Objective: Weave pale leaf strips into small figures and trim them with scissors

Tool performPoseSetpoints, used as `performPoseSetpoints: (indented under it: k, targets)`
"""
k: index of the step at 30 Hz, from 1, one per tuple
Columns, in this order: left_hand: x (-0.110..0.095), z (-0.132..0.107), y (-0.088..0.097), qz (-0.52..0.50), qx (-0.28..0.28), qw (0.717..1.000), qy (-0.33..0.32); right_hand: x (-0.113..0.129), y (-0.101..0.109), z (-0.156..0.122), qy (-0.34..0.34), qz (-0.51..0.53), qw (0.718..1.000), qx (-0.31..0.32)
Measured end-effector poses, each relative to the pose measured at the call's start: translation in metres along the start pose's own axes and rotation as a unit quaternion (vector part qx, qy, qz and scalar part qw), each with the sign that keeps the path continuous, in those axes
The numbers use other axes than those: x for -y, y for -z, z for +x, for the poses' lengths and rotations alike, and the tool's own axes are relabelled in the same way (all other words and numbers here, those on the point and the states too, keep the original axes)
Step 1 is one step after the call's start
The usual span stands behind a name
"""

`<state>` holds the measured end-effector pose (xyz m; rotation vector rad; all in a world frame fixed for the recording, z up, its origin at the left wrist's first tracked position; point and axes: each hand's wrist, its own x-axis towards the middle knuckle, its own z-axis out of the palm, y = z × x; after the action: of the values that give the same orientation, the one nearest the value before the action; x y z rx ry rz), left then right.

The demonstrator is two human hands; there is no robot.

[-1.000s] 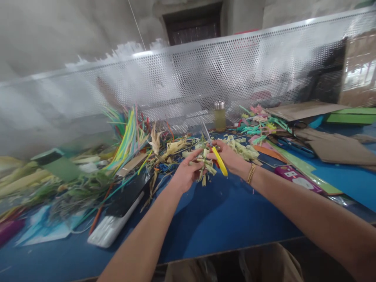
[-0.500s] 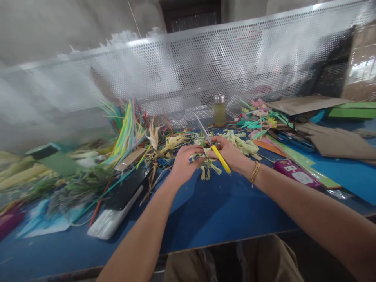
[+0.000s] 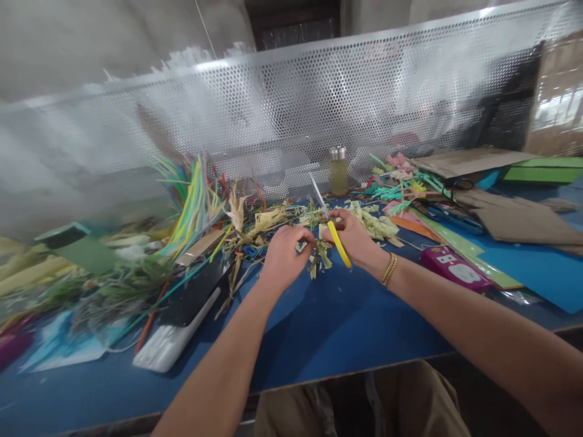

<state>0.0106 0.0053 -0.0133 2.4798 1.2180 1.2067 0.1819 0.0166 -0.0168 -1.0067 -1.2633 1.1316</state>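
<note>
Yellow-handled scissors (image 3: 338,243) lie in my right hand (image 3: 353,237), blades pointing up and away, the handle jutting out toward me. The fingers of this hand are also bent around a bunch of pale green leaf-like strips (image 3: 322,252), which hangs just above the table. My left hand (image 3: 286,249) is closed in a pinch at the left side of the bunch, thumb and forefinger forming a ring. Its fingertips meet the strips, though their exact grip is small and partly hidden. More pale green strips (image 3: 373,221) are heaped behind my right hand.
The blue table (image 3: 346,321) carries a glass jar (image 3: 338,173) with a metal lid, a purple case (image 3: 455,267), brown card (image 3: 523,218), a white-edged black device (image 3: 182,328), and colourful stems (image 3: 194,200). A perforated metal screen (image 3: 310,103) stands behind.
My left hand has turned and closed from flatter, stretched fingers into a pinch at the strips. The scissors have tilted slightly more upright in my right hand.
</note>
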Motion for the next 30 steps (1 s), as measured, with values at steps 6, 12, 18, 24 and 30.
performPoseSetpoints:
  k: [6, 12, 18, 24, 30]
  targets:
    - [-0.003, -0.001, -0.004, -0.080, -0.037, 0.995, 0.046, -0.009, 0.001, 0.001, 0.056, -0.071, 0.995, -0.031]
    - [-0.003, -0.001, -0.007, -0.097, -0.068, 0.988, 0.099, -0.015, -0.003, -0.001, 0.109, -0.123, 0.986, -0.034]
    - [-0.001, -0.002, -0.008, -0.012, -0.049, 0.998, 0.048, -0.011, -0.006, -0.006, 0.144, -0.148, 0.978, -0.040]
    - [-0.004, -0.002, -0.007, 0.101, -0.036, 0.994, -0.005, -0.009, -0.009, -0.008, 0.128, -0.123, 0.983, -0.044]
    - [-0.006, -0.003, -0.009, 0.133, -0.035, 0.990, 0.009, -0.019, -0.011, -0.004, 0.103, -0.056, 0.993, -0.034]
